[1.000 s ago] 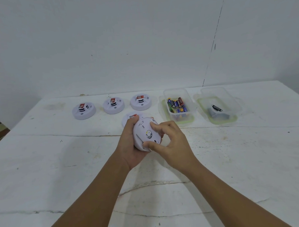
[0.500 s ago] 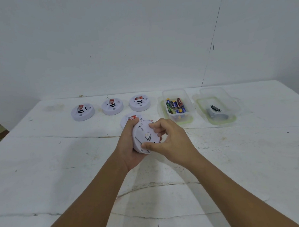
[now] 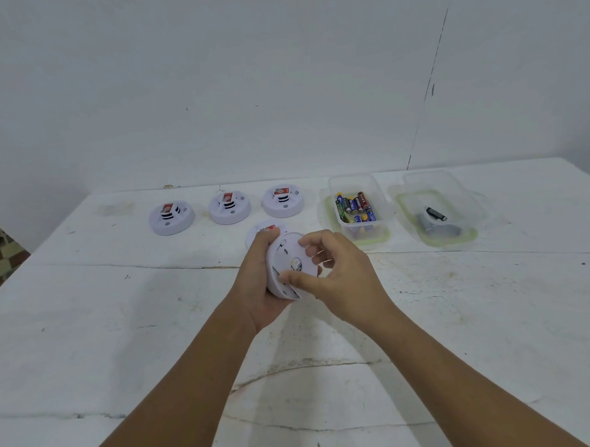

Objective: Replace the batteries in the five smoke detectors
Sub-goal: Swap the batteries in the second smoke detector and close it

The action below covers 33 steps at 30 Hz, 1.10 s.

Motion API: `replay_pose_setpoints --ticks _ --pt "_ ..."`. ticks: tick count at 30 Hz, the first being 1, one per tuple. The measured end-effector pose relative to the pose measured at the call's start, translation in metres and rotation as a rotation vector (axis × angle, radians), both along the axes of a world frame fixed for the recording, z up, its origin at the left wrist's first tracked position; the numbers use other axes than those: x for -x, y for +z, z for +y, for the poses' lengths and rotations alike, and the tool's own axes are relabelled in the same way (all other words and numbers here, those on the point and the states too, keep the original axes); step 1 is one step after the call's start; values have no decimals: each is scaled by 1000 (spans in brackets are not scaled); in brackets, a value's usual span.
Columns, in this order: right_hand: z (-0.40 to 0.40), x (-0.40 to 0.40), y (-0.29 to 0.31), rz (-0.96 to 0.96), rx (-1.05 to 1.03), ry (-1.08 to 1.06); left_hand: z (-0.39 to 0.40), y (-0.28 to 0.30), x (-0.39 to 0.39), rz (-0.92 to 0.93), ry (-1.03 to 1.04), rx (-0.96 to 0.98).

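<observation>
Now tilted further upright, smoke detector (image 3: 290, 264) — both hands gripping, thumb (image 3: 297, 276) lower.

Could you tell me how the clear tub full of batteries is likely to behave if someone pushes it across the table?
The battery tub would probably slide, not tip: it sits low and broad on its base. It may feel heavy for its size, since many batteries fill it. Its thin clear walls could flex, and the loose batteries would likely shift or rattle.

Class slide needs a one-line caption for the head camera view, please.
Both hands, left hand and right hand, hold a smoke detector above the table, near a tub of batteries.
</observation>
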State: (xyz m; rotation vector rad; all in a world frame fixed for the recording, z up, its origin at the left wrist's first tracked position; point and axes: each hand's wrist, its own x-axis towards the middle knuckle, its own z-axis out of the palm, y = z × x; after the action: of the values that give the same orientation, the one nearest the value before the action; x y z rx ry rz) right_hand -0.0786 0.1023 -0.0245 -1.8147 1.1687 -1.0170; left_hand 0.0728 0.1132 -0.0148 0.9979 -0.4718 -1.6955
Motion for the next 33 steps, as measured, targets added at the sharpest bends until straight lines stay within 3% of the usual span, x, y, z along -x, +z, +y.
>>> replay_pose_setpoints --ticks 10,25,28,33 --pt "-4 0 2 82 -13 3 -1 -1 -5 -47 3 -23" --pt "-7 4 1 -128 -266 -14 -11 2 0 -176 39 -43" --pt "-9 5 4 -250 -349 -5 -14 8 4 -290 17 18" --pt "-5 2 11 -552 -549 51 -22 13 17 -638 72 78"
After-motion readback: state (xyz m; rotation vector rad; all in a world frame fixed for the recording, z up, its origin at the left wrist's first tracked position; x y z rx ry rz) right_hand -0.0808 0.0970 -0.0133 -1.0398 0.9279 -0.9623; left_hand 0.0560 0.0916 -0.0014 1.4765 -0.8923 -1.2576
